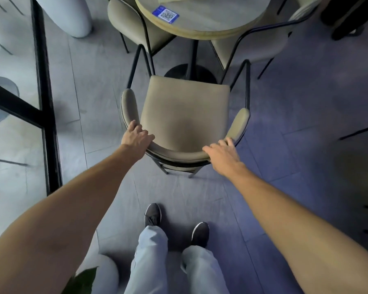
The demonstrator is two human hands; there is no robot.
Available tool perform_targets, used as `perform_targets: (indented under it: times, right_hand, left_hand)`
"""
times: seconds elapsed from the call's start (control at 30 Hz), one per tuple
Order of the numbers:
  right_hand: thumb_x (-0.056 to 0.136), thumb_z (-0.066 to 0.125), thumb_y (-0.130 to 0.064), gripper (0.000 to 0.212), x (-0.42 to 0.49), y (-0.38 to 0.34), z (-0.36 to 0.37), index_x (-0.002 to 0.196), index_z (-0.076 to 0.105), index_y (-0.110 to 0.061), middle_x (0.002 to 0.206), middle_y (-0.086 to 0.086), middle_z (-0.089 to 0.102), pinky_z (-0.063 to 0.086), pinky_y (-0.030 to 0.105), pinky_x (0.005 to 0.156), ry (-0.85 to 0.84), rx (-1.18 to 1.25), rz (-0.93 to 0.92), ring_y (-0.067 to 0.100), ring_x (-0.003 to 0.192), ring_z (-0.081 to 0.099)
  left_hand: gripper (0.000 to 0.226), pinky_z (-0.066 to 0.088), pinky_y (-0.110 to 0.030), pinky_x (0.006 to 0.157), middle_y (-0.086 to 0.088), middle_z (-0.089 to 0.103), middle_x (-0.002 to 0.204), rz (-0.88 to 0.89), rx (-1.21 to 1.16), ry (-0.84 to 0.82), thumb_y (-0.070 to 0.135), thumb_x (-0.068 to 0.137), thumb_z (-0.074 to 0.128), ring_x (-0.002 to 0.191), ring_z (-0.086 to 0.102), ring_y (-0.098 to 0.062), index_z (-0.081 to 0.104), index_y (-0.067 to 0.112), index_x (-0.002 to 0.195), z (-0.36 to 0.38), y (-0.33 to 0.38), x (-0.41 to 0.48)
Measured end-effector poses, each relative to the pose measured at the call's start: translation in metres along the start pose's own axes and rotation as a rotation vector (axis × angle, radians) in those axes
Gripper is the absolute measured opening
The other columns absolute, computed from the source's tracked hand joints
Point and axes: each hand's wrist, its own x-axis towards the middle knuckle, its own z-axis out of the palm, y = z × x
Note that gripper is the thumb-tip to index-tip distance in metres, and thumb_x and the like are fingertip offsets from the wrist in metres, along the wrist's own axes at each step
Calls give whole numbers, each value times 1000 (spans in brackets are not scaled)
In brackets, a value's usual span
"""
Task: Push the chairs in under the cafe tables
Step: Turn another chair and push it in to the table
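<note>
A beige padded chair (184, 111) with a black metal frame stands in front of me, its seat facing a round cafe table (210, 22). The seat's front edge lies short of the table top, near the table's black base (189, 73). My left hand (136, 137) grips the left end of the curved backrest. My right hand (222, 152) rests on the backrest's right end, fingers curled over its top edge. Both arms are stretched forward.
Two more beige chairs flank the table, one at the left (132, 24) and one at the right (253, 45). A black-framed glass partition (45, 102) runs along the left. A white planter (106, 274) sits by my feet. Dark furniture legs (359, 132) stand at the right.
</note>
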Motion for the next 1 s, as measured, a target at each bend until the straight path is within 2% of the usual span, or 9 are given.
perform_targets:
  times: [0.17,0.4,0.7,0.8,0.9,1.0]
  right_hand:
    - [88,55,-5,42,44,-11,-18,122,55,-28,114,-1,66,25,49,107,7,13,52,29,113,54]
    - [90,56,-9,37,93,-22,-42,122,56,-28,113,-2,67,27,49,104,-18,13,101,29,111,55]
    - [89,58,-7,37,124,-28,-55,120,55,-26,112,-2,66,24,51,104,-30,35,139,30,112,54]
    - [90,57,-8,35,124,-27,-51,120,55,-26,112,-2,66,24,50,103,-8,36,139,29,111,54]
    - [94,55,-12,34,124,-27,-56,125,54,-27,116,-2,65,25,49,104,-59,23,141,27,114,53]
    - [96,56,-21,30,122,-28,-66,125,56,-26,120,0,64,28,48,106,-99,23,144,27,118,53]
  left_hand:
    - [41,16,-40,116,3,64,114,27,-4,-1,11,84,56,120,47,-27,56,27,121,-5,-45,37]
    - [42,14,-41,118,0,62,117,59,-21,7,11,83,56,121,46,-28,55,25,122,-9,-95,76]
    - [39,13,-44,118,-4,60,120,85,-15,-5,14,86,56,121,44,-31,56,24,124,-9,-124,104]
    - [39,16,-43,117,-4,60,120,82,8,5,14,86,56,119,46,-30,57,24,124,-10,-122,104]
    - [36,21,-44,114,-2,58,122,77,69,-97,19,91,52,120,48,-29,54,23,127,-19,-118,102]
    - [38,35,-43,105,-5,55,128,99,57,-157,28,95,52,120,50,-27,51,23,132,-35,-105,100]
